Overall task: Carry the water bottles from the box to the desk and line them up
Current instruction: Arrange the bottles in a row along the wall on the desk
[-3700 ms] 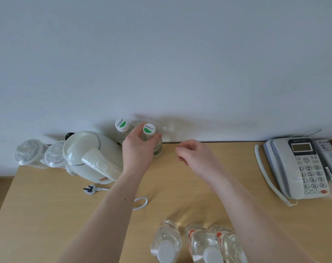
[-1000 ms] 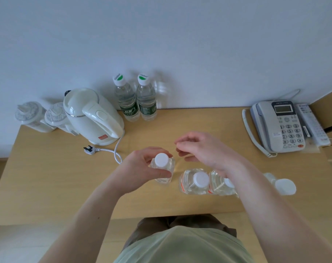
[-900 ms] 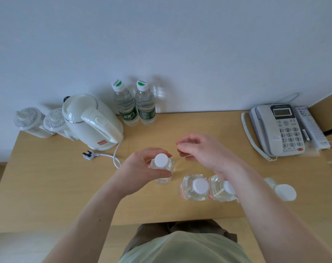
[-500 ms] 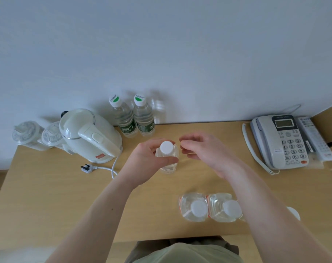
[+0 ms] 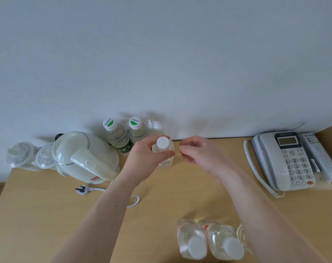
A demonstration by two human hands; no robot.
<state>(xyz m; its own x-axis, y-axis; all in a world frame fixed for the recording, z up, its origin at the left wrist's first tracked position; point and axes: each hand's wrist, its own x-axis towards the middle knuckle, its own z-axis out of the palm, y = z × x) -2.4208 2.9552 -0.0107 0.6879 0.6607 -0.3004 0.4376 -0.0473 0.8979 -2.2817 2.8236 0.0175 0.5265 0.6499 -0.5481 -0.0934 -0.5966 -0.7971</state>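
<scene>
The left hand [image 5: 146, 160] grips a white-capped bottle [image 5: 163, 151] at the counter's [image 5: 47, 215] 12 o'clock edge, and should set it upright just right of the green-capped bottles [image 5: 127, 135], while the right hand [image 5: 199, 154], loosely curled and empty, steadies.

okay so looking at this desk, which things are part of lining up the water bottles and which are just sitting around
Part of the job:
white-capped bottle gripped by the left hand
right hand, holding nothing
two green-capped bottles by the wall
clear bottles at the near edge
desk

Just lying about:
electric kettle with its loose plug
two lidded cups
telephone
remote control
</scene>
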